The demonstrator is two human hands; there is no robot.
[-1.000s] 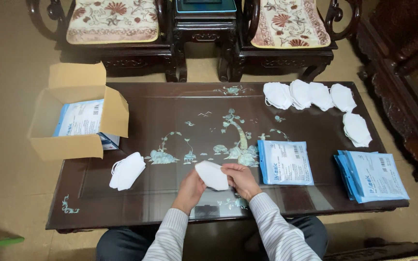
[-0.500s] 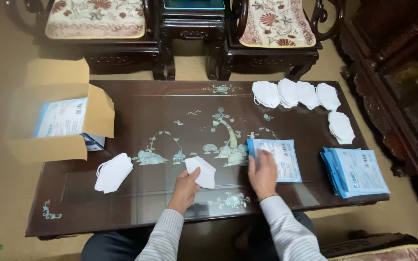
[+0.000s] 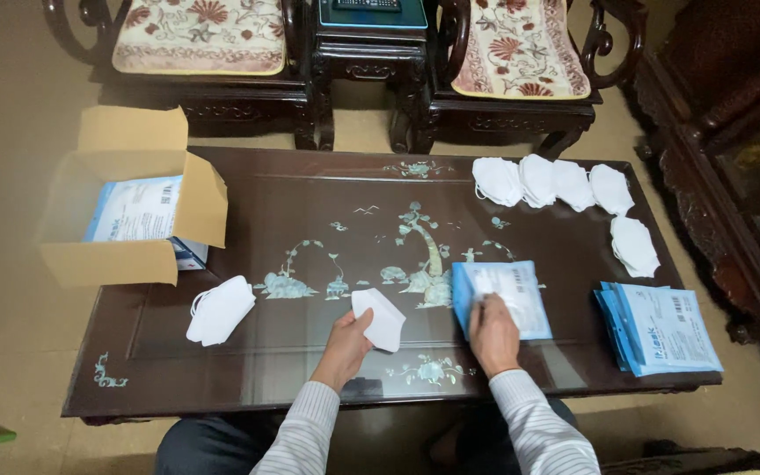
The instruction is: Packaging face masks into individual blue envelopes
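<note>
Head view: the left hand [image 3: 345, 345] has its grip closed on a folded white mask [image 3: 380, 318], thumb on top, holding it just above the dark inlaid counter [image 3: 310, 237] near the front edge, slightly left of centre. The right hand [image 3: 493, 334] lies flat, fingers spread, pressing on a blue-and-white pouch [image 3: 501, 297] that rests on the counter just right of the mask; its grip is released, palm down, clasping nothing. A second white mask [image 3: 219, 310] lies alone on the counter to the left, well apart from both hands. At the far left an open cardboard box [image 3: 134, 211] overhangs the counter edge and contains similar printed pouches. At the right near corner sits a stack of blue pouches [image 3: 659, 327]. Along the far right edge a row of white masks [image 3: 556, 183] overlaps, with one more mask [image 3: 635, 246] set nearer. Both forearms wear striped sleeves [image 3: 534, 431].
</note>
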